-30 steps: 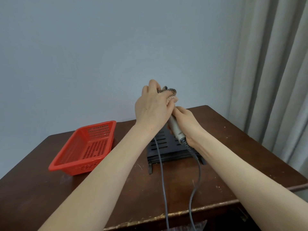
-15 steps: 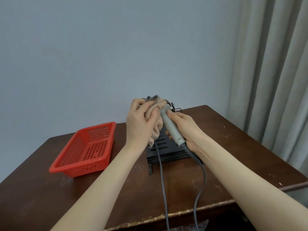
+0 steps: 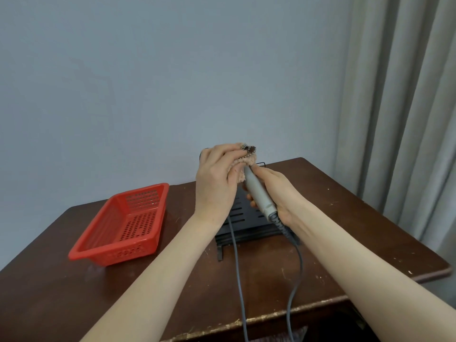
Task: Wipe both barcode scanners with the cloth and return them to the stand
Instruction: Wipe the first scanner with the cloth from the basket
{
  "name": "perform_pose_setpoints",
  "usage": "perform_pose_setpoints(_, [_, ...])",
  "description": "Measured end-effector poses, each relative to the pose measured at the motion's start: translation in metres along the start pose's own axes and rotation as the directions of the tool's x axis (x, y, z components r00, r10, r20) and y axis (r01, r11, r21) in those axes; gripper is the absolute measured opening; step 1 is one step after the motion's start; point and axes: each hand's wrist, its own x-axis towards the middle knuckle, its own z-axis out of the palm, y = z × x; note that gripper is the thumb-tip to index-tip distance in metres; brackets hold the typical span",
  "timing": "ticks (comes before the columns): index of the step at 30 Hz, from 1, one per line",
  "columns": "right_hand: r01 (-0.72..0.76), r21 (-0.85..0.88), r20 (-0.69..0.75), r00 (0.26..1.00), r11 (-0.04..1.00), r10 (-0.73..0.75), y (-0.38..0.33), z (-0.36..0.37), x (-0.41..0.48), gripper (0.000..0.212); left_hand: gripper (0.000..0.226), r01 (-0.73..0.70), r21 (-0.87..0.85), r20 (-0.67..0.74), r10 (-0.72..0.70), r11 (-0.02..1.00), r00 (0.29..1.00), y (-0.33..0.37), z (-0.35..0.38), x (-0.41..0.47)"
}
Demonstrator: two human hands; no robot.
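— What's on your left side of the table [image 3: 271,280]?

— A red basket [image 3: 123,223], empty as far as I can see, well apart from my hands. My left hand [image 3: 217,178] is raised just right of it, fingers curled and pressed around the cloth [image 3: 243,166], which is bunched over the scanner's head.

— And the scanner itself?

— The scanner [image 3: 259,191] is in the air above the black stand [image 3: 249,218]. Its long axis slants from the cloth-covered head, up and far, down to the cord end, near and right. My right hand [image 3: 278,193] is wrapped around the handle, fingers closed on it.

— The second one?

— I only see another grey cable [image 3: 237,255] running out from under my left hand; that scanner is hidden.

— What does the next move turn on?

— I judge the cloth must travel down that slant toward my right hand, so the left does the sliding.
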Motion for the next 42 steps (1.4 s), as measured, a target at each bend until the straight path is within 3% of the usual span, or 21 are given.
perform_pose_setpoints(5, [-0.006, 0.079, -0.026, 1.000, 0.997, 0.008, -0.001, 0.001, 0.001, 0.022, 0.025, -0.032, -0.051, 0.131, 0.039, 0.998, 0.991, 0.004, 0.005, -0.016])
perform_pose_setpoints(10, [-0.022, 0.036, 0.007, 1.000, 0.999, 0.022, -0.005, 0.000, 0.005, 0.033, 0.028, -0.021, -0.025, -0.010, 0.021, 0.999, 1.000, 0.002, -0.006, 0.013])
perform_pose_setpoints(13, [-0.039, 0.099, 0.034, 0.999, 0.994, 0.036, -0.004, 0.005, 0.004, 0.026, 0.029, -0.031, 0.023, 0.027, 0.031, 0.999, 0.999, 0.005, 0.002, 0.008])
perform_pose_setpoints(17, [-0.068, 0.271, 0.047, 0.997, 0.960, 0.057, -0.005, 0.006, 0.006, 0.020, 0.028, 0.073, -0.066, 0.041, -0.070, 0.995, 0.997, 0.011, 0.009, -0.019])
perform_pose_setpoints(20, [-0.114, 0.353, 0.101, 0.991, 0.929, 0.083, -0.007, -0.002, 0.008, 0.035, 0.025, 0.084, -0.125, 0.100, -0.071, 0.989, 0.992, 0.022, 0.007, -0.031])
perform_pose_setpoints(24, [-0.159, 0.312, 0.151, 0.982, 0.937, 0.117, -0.009, -0.008, 0.007, 0.057, 0.020, 0.007, -0.185, 0.190, 0.029, 0.983, 0.981, 0.027, 0.002, -0.037])
perform_pose_setpoints(26, [-0.137, 0.325, 0.151, 0.984, 0.936, 0.092, -0.009, -0.004, 0.005, 0.043, 0.020, -0.027, -0.134, 0.166, 0.049, 0.991, 0.985, 0.021, 0.002, -0.023])
perform_pose_setpoints(28, [-0.130, 0.404, 0.132, 0.988, 0.905, 0.083, -0.010, 0.003, 0.003, 0.031, 0.018, 0.049, -0.095, 0.122, -0.037, 0.994, 0.992, 0.016, 0.002, -0.006])
perform_pose_setpoints(32, [-0.128, 0.365, 0.069, 0.992, 0.922, 0.110, -0.005, 0.005, 0.008, 0.027, 0.020, 0.155, -0.071, 0.093, -0.148, 0.985, 0.985, 0.014, 0.005, -0.003])
perform_pose_setpoints(34, [-0.145, 0.377, 0.102, 0.988, 0.915, 0.114, -0.002, 0.000, 0.011, 0.033, 0.020, 0.167, -0.107, 0.145, -0.151, 0.980, 0.978, 0.020, 0.006, -0.017])
perform_pose_setpoints(37, [-0.178, 0.317, 0.172, 0.977, 0.932, 0.128, -0.001, -0.008, 0.011, 0.058, 0.016, 0.108, -0.152, 0.228, -0.071, 0.983, 0.971, 0.029, 0.004, -0.036])
perform_pose_setpoints(39, [-0.182, 0.334, 0.189, 0.974, 0.925, 0.124, -0.002, -0.008, 0.008, 0.051, 0.015, 0.046, -0.132, 0.245, -0.012, 0.990, 0.969, 0.028, 0.002, -0.032])
perform_pose_setpoints(42, [-0.137, 0.317, 0.129, 0.987, 0.939, 0.100, 0.002, -0.004, 0.012, 0.018, 0.022, 0.018, -0.022, 0.179, -0.014, 1.000, 0.984, 0.016, 0.000, -0.010])
